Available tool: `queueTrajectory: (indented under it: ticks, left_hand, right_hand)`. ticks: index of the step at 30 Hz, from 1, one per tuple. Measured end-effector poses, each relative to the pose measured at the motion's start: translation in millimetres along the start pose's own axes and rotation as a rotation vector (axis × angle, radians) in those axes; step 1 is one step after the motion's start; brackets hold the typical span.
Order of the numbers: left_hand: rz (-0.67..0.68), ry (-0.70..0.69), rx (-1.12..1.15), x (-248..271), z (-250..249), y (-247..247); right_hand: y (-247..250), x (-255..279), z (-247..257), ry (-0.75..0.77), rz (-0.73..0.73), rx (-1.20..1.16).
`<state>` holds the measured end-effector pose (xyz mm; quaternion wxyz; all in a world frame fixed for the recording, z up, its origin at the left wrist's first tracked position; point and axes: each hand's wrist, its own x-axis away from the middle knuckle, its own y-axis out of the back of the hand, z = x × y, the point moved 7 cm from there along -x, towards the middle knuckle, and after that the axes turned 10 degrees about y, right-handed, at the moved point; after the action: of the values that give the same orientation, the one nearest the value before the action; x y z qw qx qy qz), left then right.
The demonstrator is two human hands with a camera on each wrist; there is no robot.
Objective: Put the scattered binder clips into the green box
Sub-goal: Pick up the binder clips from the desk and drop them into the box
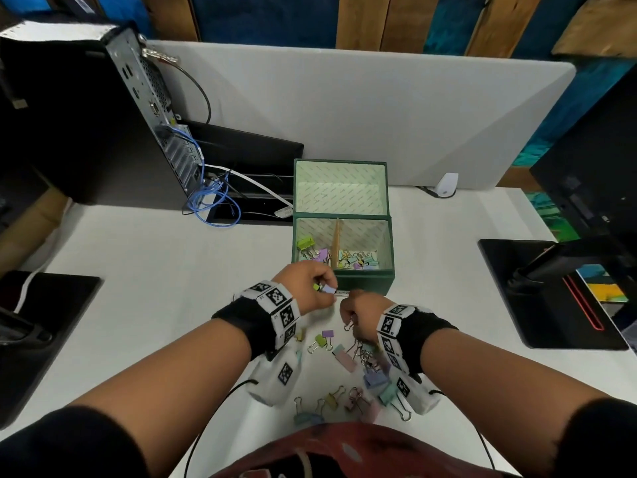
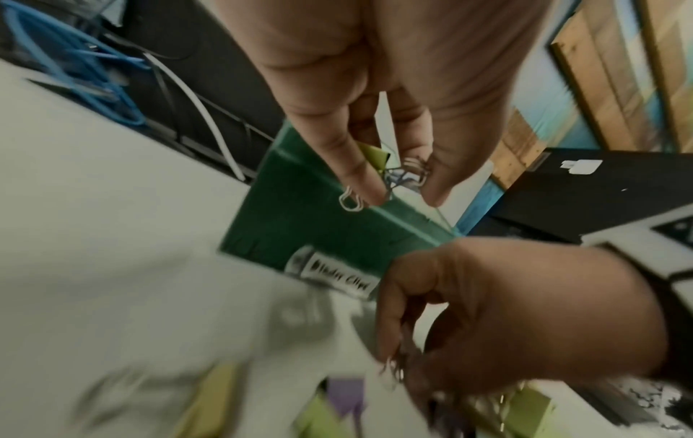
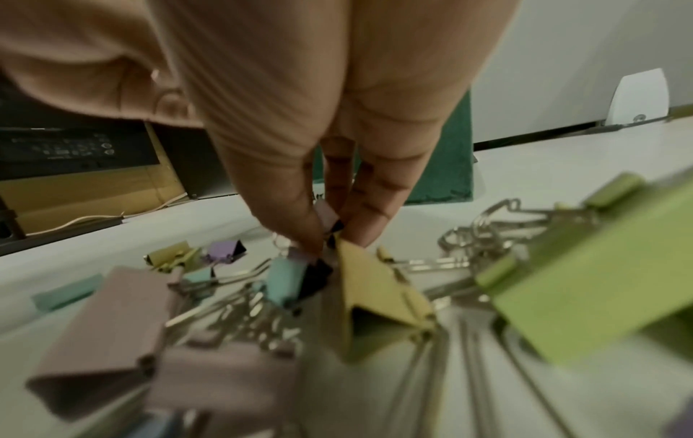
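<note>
The green box (image 1: 365, 281) stands open on the white desk, its lid tipped back, with several pastel binder clips (image 1: 358, 262) in two compartments. My left hand (image 1: 324, 288) hovers at the box's front left corner and pinches a yellow-green clip (image 2: 375, 155) and a lilac clip (image 1: 329, 290). My right hand (image 1: 348, 319), just in front of the box, pinches the top of a tangle of clips (image 3: 375, 284) that trails down under the wrist. More scattered clips (image 1: 344, 357) lie on the desk near me. The box's label (image 2: 339, 274) faces me.
A black computer tower (image 1: 86, 115) with blue cables (image 1: 206, 198) stands at the back left. Black monitor bases sit at the left (image 1: 41, 305) and right (image 1: 551, 291). A white divider panel (image 1: 344, 98) closes the back of the desk, with a small white device (image 1: 446, 184) at its foot.
</note>
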<state>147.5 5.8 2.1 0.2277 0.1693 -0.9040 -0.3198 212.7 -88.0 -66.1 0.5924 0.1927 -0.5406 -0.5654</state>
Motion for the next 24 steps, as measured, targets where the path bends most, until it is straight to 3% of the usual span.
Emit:
queueTrajectory:
  ticks: [15,18,21,24]
  left_hand:
    - [-0.030,-0.045,-0.047,-47,-48,11]
    - [-0.039,-0.041,-0.056,-55,-54,8]
    - [-0.037,-0.039,-0.030,-61,-59,5]
    - [-0.039,-0.026,0.062,-60,-61,7]
  right_hand:
    - [33,31,-30,-0.099,-0.178,-0.249]
    - [57,42,-36,-0.090,-0.314,-0.407]
    - [90,49,-47,-0.094,-0.543,-0.607]
    - [117,51,-52,-0.095,-0.725,-0.633]
